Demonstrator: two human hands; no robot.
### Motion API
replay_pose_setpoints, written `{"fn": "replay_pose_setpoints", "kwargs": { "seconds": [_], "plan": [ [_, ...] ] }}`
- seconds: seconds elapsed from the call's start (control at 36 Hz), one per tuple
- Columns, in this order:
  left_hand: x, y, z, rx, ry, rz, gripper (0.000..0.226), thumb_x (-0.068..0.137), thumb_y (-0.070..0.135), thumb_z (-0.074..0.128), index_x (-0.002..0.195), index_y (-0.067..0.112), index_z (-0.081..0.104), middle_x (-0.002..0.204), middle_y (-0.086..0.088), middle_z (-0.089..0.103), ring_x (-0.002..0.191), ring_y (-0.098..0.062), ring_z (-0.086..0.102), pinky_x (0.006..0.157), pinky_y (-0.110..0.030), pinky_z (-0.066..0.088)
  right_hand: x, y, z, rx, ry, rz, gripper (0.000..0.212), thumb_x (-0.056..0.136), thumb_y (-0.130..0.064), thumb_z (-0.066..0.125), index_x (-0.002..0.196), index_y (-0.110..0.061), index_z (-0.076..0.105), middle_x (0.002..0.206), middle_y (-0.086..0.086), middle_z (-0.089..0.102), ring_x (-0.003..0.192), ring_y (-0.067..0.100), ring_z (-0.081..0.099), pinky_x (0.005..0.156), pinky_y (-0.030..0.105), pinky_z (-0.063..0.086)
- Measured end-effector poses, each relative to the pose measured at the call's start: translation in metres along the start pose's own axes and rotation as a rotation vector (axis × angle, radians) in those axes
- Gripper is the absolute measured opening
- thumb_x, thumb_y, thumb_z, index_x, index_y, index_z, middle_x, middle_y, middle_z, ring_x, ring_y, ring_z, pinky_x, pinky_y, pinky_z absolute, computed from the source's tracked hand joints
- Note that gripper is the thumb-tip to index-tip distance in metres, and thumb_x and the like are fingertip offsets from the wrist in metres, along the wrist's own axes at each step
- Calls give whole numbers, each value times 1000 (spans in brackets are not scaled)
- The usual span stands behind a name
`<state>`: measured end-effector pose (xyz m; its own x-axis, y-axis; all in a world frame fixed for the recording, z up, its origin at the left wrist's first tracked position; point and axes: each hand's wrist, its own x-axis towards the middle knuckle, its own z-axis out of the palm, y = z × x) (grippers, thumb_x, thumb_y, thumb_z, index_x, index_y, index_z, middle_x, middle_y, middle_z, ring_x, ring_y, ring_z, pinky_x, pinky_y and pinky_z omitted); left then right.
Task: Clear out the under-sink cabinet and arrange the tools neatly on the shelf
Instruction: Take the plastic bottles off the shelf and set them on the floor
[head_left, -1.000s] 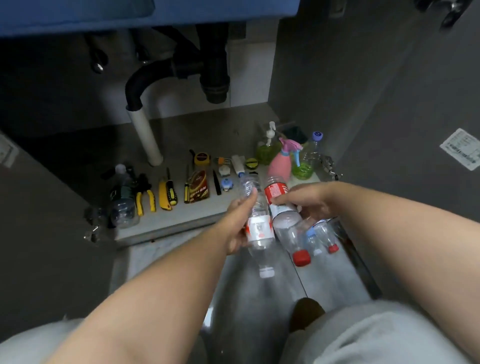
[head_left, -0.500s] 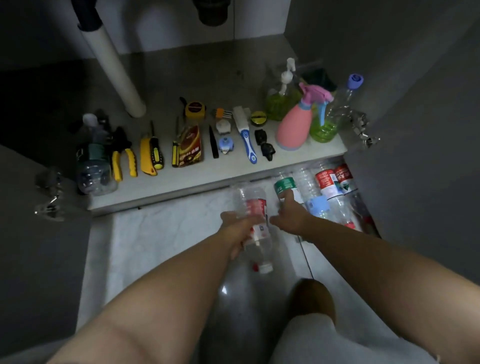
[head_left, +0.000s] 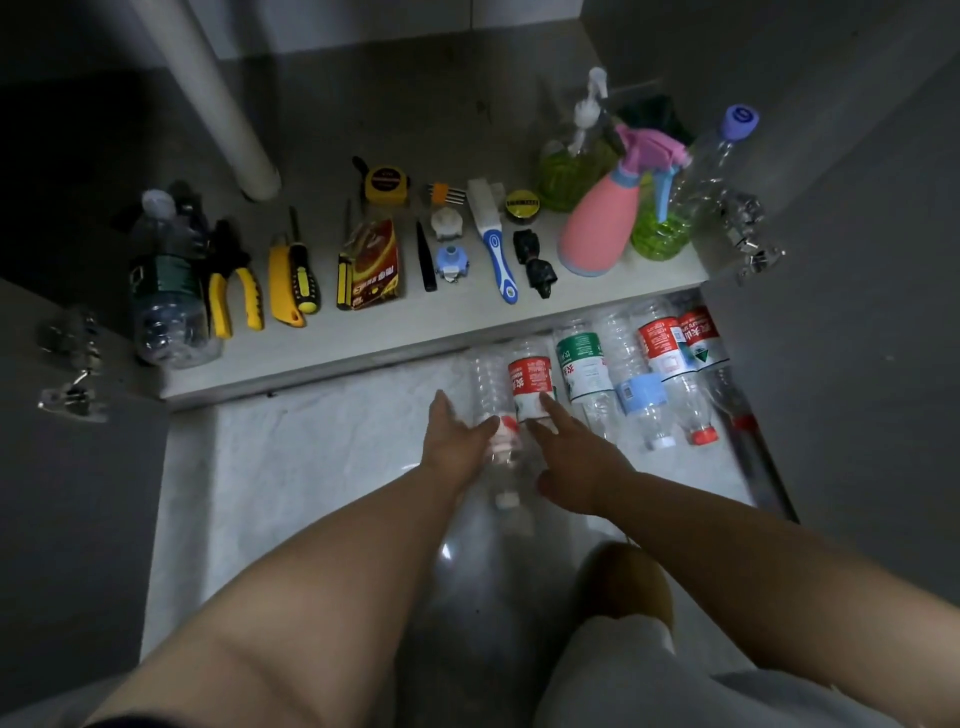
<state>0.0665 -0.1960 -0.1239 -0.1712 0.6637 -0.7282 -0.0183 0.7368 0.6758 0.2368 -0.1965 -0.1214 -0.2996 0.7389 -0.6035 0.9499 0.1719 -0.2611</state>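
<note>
Shelf edge (head_left: 322, 371) beyond left hand's (head_left: 454, 441) bottle (head_left: 488, 384)

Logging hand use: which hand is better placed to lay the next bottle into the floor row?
Left, probably. The left hand grips the clear bottle beside the row's open end; the right hand only touches the red-labelled bottle.
</note>
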Motion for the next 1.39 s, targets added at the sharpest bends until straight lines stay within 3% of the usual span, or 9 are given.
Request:
{"fn": "replay_pose_setpoints", "kwargs": {
  "seconds": [0.08,0.17,0.22,0.42,0.69,0.89,1.08,1.22,1.39],
  "plan": [
    [-4,-1,3,9,29,65,81,90,12,75,156,22,29,160,-8,39,139,-33,48,106,-51,51,0,1,-3,-13,57,21,87,91,-33,67,160,-24,14,168,5,1,150,34,23,115,52,38],
    [-7,-1,12,230,33,179,62,92,23,75,145,16,46,149,-8,52,131,-28,55,109,-45,49,-4,3,-2,-158,121,2,76,88,-37,68,153,-22,32,156,8,29,136,30,42,108,47,46],
    [-10,-3,19,335,-11,202,55,94,29,72,143,16,50,146,-6,55,128,-25,57,112,-42,47,-5,4,0,-226,114,2,72,88,-40,69,150,-21,36,155,6,34,138,29,41,109,46,45],
    [-9,1,40,464,-159,233,49,96,18,68,143,16,53,140,-4,60,125,-24,60,108,-38,50,-10,16,-4,-269,69,23,72,91,-40,65,153,-18,33,165,8,23,148,32,29,115,50,39],
    [-7,-1,46,656,-149,285,64,97,15,66,154,15,37,156,-7,41,141,-25,44,117,-36,40,-15,29,-8,-184,40,25,71,94,-35,61,156,-21,28,168,3,11,147,33,31,111,48,43],
    [4,0,39,720,-210,322,59,92,16,71,147,16,47,145,-6,55,130,-25,54,109,-41,48,-14,33,-9,-116,18,21,73,93,-32,62,156,-23,28,169,0,9,151,31,24,114,49,40],
    [6,12,17,1079,-384,379,73,97,21,59,160,27,24,167,-10,16,151,-32,25,122,-43,29,-15,24,-37,-111,13,-101,68,94,-29,61,155,-22,30,169,2,9,153,30,16,119,48,31],
    [-9,62,-18,1297,-430,414,47,102,27,51,149,24,46,156,-4,44,149,-31,29,122,-38,24,-15,2,-87,-135,56,-212,61,91,-19,62,148,-19,43,167,5,12,150,29,23,113,43,39],
    [-17,141,-92,1314,-252,401,50,99,27,59,147,20,51,151,-10,48,135,-27,50,110,-34,43,-9,-35,-140,-265,120,-285,57,93,-23,59,147,-21,41,167,7,-1,147,32,30,107,44,44]
  ]
}}
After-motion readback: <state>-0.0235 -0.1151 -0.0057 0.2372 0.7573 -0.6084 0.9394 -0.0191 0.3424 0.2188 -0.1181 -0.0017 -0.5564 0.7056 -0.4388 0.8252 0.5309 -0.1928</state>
